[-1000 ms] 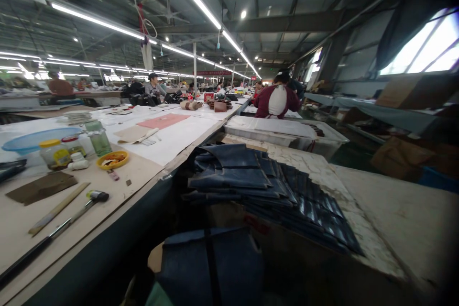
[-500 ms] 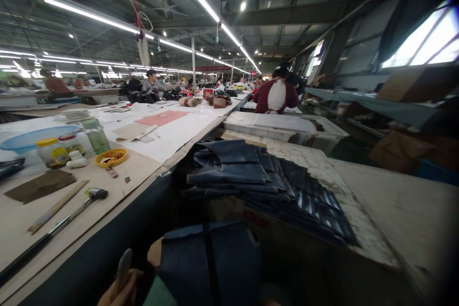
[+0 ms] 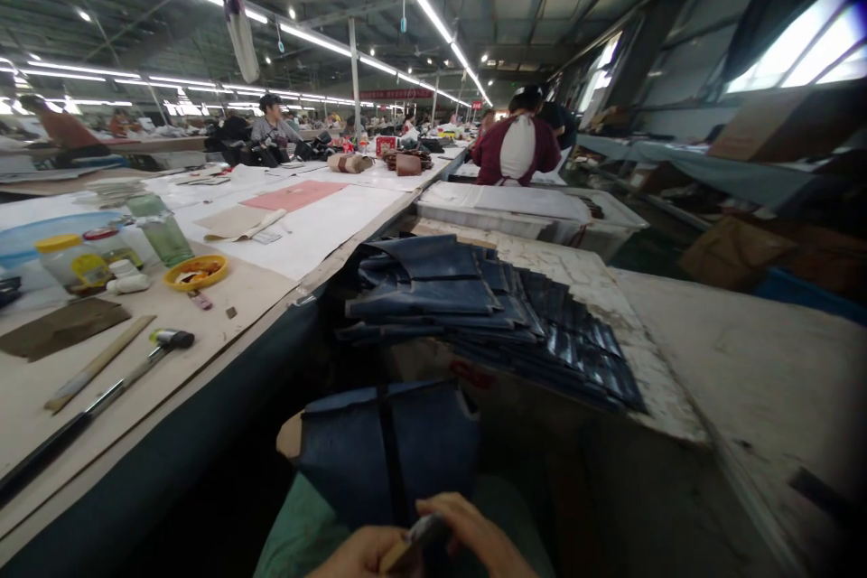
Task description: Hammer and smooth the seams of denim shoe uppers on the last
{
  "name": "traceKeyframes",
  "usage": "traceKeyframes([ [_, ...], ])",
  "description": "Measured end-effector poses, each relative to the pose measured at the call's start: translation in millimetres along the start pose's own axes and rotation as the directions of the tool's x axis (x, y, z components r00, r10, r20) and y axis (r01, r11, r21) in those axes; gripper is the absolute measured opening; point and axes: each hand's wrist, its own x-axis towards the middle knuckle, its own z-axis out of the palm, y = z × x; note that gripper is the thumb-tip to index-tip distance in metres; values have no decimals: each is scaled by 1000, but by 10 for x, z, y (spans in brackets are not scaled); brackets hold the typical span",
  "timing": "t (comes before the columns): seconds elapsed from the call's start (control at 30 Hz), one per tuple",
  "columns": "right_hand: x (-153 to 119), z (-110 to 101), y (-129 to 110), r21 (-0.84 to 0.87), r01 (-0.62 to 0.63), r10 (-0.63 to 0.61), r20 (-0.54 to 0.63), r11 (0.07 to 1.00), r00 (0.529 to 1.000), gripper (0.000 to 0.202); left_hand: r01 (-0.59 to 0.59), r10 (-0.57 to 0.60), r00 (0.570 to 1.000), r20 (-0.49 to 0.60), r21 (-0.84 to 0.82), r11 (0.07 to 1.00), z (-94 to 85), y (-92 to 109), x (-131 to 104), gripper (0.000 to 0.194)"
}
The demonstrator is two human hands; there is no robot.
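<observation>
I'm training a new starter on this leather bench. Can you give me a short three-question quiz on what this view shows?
1. True or false: the stack of dark blue leather pieces lies to the right of the hammer.
2. What do both hands hold? A) a small flat tool B) the yellow dish C) a jar
3. Fill in: the dark blue piece nearest the hands has a dark ____ down its middle.

Key: 1 true; 2 A; 3 strip.

Left hand (image 3: 352,555) and right hand (image 3: 474,542) meet low at the frame's bottom edge, fingers curled together.
</observation>
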Motion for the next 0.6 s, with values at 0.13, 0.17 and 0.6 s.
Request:
traceKeyframes([
  [0.13, 162, 223, -165, 262, 130, -135, 2, 956, 991, 41, -57, 59, 998, -3, 186, 981, 95, -40, 36, 31],
  [0.17, 186, 270, -182, 317, 158, -159, -23, 935, 987, 36, -85, 93, 995, -25, 228, 970, 101, -53, 32, 30],
  [0.6, 149, 195, 686, -191, -264, 247, -108, 945, 963, 37, 78, 219, 923, -315, 713, 697, -481, -573, 462, 40],
])
